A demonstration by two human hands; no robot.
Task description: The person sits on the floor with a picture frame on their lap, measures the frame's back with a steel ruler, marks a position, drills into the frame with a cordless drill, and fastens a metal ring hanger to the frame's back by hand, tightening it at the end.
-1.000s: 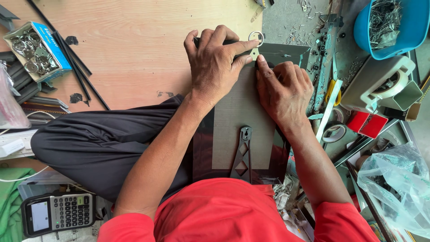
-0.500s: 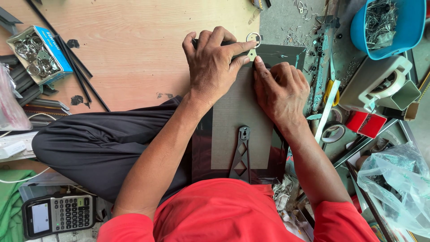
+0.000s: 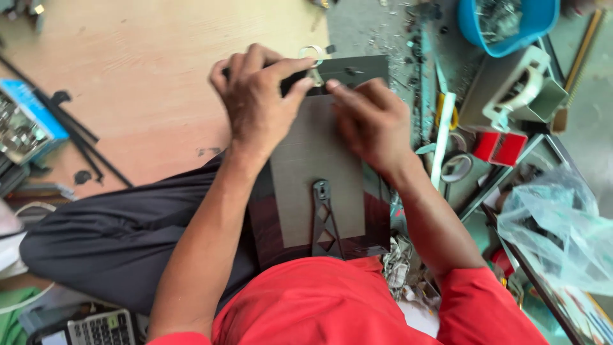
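Head view is looking straight down on a person sitting cross-legged on a pale wooden floor (image 3: 128, 96), with a dark picture-frame back (image 3: 319, 185) lying across the lap, its folding metal stand (image 3: 324, 220) pointing toward six o'clock. Compared with the frames from a second ago, the camera is sitting closer and slightly tilted, yet both hands are staying at the frame's twelve o'clock edge; the small metal ring hanger (image 3: 313, 56) is lying in much the same place on that edge, so the fastening work there is, by my reading, carrying on rather than finishing.

Off at two o'clock a blue bowl (image 3: 511, 25) is holding metal bits, with a crumpled plastic bag (image 3: 562, 223) at four o'clock, a calculator (image 3: 102, 329) at seven o'clock and a blue box of small hardware (image 3: 25, 124) at nine o'clock.

Left hand (image 3: 262, 102) is arching over the top edge, its forefinger and thumb narrowed into a pinch on the hanger's tab just below the ring. Right hand (image 3: 370, 121) is lying flat on the backing board at one o'clock of the frame, fingers nearly together, fingertips (image 3: 335, 86) pressing beside the hanger; whether they are gripping anything, I cannot tell.
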